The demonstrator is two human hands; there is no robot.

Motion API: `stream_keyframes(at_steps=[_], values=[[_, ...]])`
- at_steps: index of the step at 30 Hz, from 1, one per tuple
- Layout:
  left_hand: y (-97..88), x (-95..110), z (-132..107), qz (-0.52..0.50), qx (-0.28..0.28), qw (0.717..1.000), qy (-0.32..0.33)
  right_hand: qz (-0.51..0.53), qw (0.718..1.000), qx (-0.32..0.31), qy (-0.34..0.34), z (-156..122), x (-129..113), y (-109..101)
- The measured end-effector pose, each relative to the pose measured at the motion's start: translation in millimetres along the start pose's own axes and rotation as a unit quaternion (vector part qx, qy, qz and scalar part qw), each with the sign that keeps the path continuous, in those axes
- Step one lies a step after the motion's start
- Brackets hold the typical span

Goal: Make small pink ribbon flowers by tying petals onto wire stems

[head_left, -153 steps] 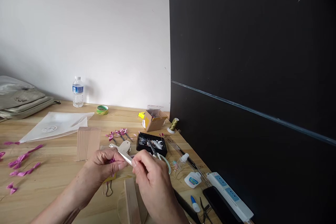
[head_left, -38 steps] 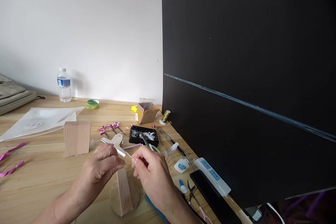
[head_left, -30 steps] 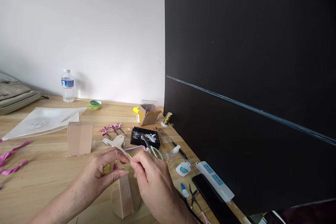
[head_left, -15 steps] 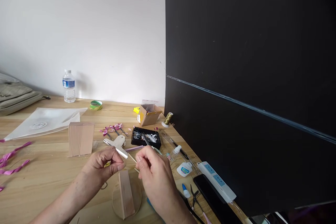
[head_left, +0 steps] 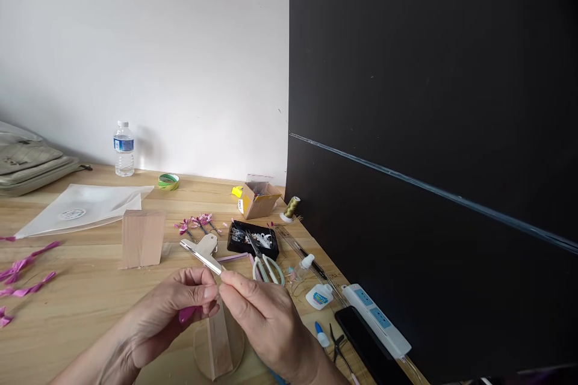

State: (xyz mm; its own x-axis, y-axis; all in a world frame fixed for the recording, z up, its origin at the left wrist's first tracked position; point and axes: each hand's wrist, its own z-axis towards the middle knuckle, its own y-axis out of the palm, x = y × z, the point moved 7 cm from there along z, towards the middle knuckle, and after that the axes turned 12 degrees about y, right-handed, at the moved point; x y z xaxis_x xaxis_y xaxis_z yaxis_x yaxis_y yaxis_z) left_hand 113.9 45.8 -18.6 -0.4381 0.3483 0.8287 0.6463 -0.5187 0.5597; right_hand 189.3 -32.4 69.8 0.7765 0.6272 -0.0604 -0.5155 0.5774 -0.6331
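Observation:
My left hand (head_left: 174, 305) is closed in a pinch on a small pink ribbon piece (head_left: 186, 314) that peeks out below the fingers. My right hand (head_left: 259, 319) is pinched too, its fingertips meeting the left ones; what it holds is too small to make out. Both hands hover over a wooden stand (head_left: 220, 344), an upright slat on a round base. A metal bulldog clip (head_left: 201, 251) lies just beyond the fingertips.
On the wooden table (head_left: 85, 289) lie scissors (head_left: 265, 266), a black tray of small parts (head_left: 253, 239), a wooden block (head_left: 143, 239), pink ribbon pieces (head_left: 27, 264), glue bottles (head_left: 318, 297), a power strip (head_left: 376, 320), a phone (head_left: 365, 343), a water bottle (head_left: 123, 149). A black board (head_left: 428, 132) walls the right.
My hands have drawn together and come nearer to me, with the fingertips now touching over the wooden stand. The pink piece now shows under my left fingers.

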Motion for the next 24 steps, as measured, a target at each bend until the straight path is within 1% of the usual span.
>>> stream_keyframes(at_steps=[4, 7, 9, 11, 13, 15, 17, 18, 19, 20, 21, 22, 23, 24], values=[[1.3, -2.9, -1.7, 0.008, -0.008, 1.000, -0.006, 0.007, 0.999, -0.024, 0.029, 0.7, 6.3, 3.1], [0.5, -0.9, -2.9, 0.045, -0.001, 0.999, -0.001, 0.005, 0.998, -0.036, 0.054, -4.6, 8.7, 6.3], [-1.0, 3.5, -2.5, 0.092, 0.013, 0.995, 0.020, 0.003, 0.996, -0.035, 0.085, -7.7, 11.2, 7.8], [-1.7, 10.5, -1.0, 0.156, 0.022, 0.986, 0.061, 0.016, 0.989, -0.042, 0.140, -9.0, 15.9, 9.4], [0.0, 20.7, 0.5, 0.247, 0.016, 0.960, 0.133, 0.045, 0.975, -0.055, 0.208, -8.9, 21.7, 11.0], [4.1, 31.4, 0.0, 0.350, 0.007, 0.911, 0.218, 0.080, 0.953, -0.075, 0.284, -8.8, 28.4, 13.4], [8.6, 39.1, -2.2, 0.432, 0.003, 0.855, 0.287, 0.119, 0.916, -0.108, 0.368, -10.8, 36.1, 18.6], [10.3, 40.8, -2.9, 0.455, 0.002, 0.836, 0.307, 0.140, 0.893, -0.129, 0.408, -12.7, 39.6, 22.2], [11.3, 41.3, -2.9, 0.466, -0.001, 0.827, 0.315, 0.161, 0.870, -0.148, 0.442, -14.7, 42.3, 25.8], [11.6, 40.6, -2.1, 0.464, -0.004, 0.829, 0.312, 0.180, 0.849, -0.163, 0.469, -16.5, 44.6, 28.7], [10.9, 39.0, -0.8, 0.452, -0.006, 0.840, 0.299, 0.193, 0.833, -0.173, 0.488, -18.0, 46.5, 30.9], [9.0, 36.1, 1.0, 0.431, -0.006, 0.859, 0.275, 0.198, 0.825, -0.179, 0.498, -18.6, 48.1, 31.8], [6.1, 32.2, 2.7, 0.402, -0.001, 0.883, 0.242, 0.190, 0.827, -0.180, 0.497, -18.3, 49.6, 31.1], [2.5, 27.7, 3.8, 0.367, 0.008, 0.908, 0.205, 0.171, 0.838, -0.178, 0.487, -17.1, 50.9, 28.9]])
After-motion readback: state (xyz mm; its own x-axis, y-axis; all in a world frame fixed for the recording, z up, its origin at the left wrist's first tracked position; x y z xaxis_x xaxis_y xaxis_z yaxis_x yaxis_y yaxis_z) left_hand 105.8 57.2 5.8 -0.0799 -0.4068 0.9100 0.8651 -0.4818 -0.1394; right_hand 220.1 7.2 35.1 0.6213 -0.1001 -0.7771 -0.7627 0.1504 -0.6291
